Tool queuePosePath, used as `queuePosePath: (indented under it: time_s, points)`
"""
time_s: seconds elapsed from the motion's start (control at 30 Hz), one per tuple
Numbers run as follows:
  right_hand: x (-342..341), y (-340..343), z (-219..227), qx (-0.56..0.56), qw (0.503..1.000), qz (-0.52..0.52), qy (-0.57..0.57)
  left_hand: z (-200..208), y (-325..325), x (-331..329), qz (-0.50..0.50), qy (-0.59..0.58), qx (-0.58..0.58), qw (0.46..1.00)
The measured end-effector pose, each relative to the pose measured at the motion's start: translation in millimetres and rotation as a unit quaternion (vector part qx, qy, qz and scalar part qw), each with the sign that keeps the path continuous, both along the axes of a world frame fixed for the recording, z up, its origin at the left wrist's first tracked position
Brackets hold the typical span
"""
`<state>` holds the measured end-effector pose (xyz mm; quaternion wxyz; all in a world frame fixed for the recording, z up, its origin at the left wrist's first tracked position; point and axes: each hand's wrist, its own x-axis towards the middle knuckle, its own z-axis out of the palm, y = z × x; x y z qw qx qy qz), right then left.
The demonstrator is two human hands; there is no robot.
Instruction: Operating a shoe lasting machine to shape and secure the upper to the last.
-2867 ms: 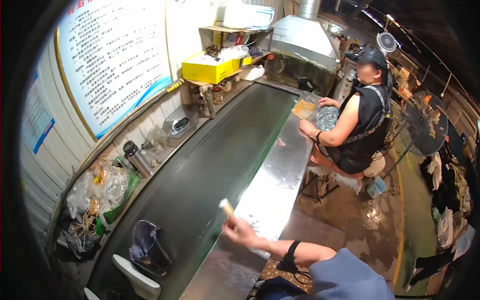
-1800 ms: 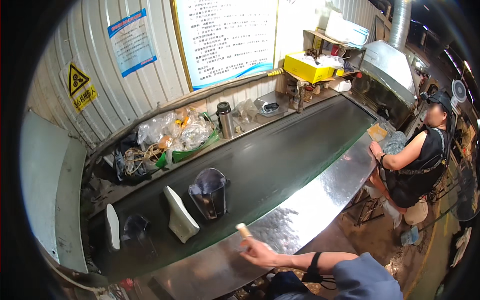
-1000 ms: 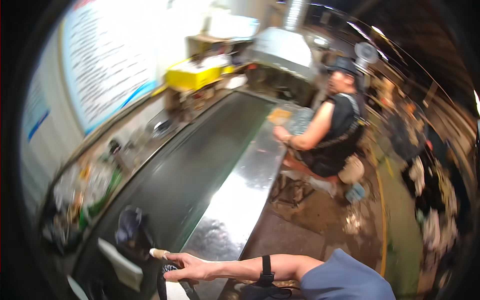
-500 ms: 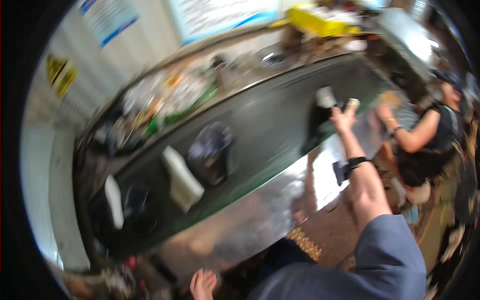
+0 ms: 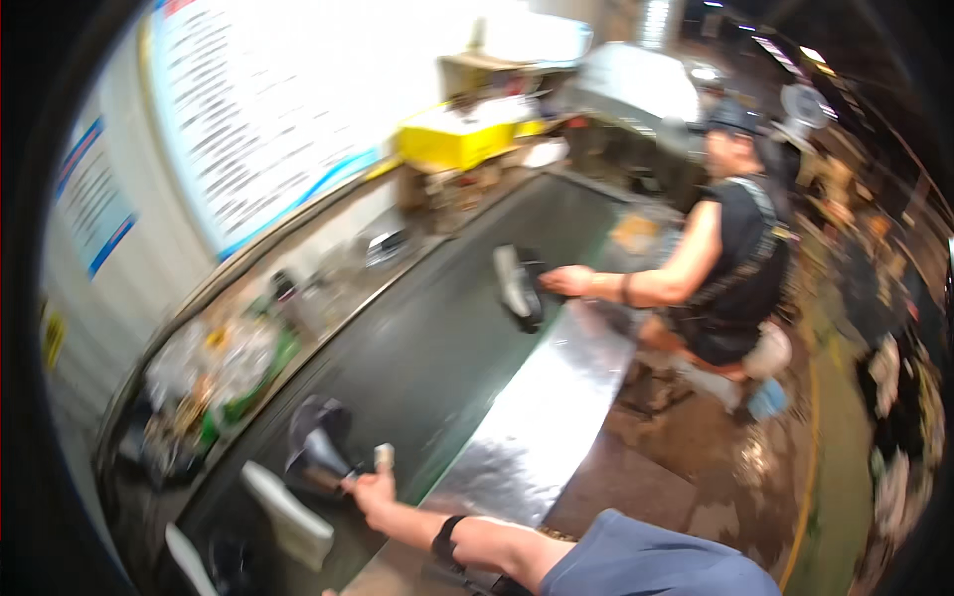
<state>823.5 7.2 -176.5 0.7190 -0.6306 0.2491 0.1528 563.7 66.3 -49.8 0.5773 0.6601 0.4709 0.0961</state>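
Note:
My right hand [image 5: 370, 494], a black band round its wrist, reaches over the dark conveyor belt [image 5: 437, 343]. One digit with a pale covering on its tip sticks up, apart from the rest. The other fingertips meet the near end of a dark, glossy shoe upper [image 5: 316, 452]; blur hides whether they touch it. Beside that upper lies a long white sole [image 5: 288, 517], and a second white sole [image 5: 189, 561] sits at the lower left next to another dark piece [image 5: 231, 564]. My left hand is out of view.
A co-worker's hand [image 5: 568, 281] is at a black-and-white shoe [image 5: 517, 288] farther up the belt. A shiny metal ledge [image 5: 537, 417] runs along the near side. Clear plastic bags [image 5: 214, 358] and a yellow box [image 5: 457, 139] line the far side.
The view has swung right. My right hand has left the farther shoe and come back along the belt to the nearer dark upper. My left hand has dropped out of view.

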Motion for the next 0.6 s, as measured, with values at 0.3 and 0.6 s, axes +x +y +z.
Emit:
queuePosePath:
  time_s: [0.3, 0.6]
  points:
    - [-3, -189, 67, 0.204, 0.976, 0.03, -0.064, -107, 72, 116, 0.062, 0.204, 0.224, 0.951]
    - [-82, -257, 79, 0.251, 0.961, 0.07, 0.098, -80, 81, 28, 0.045, 0.259, 0.372, 0.89]
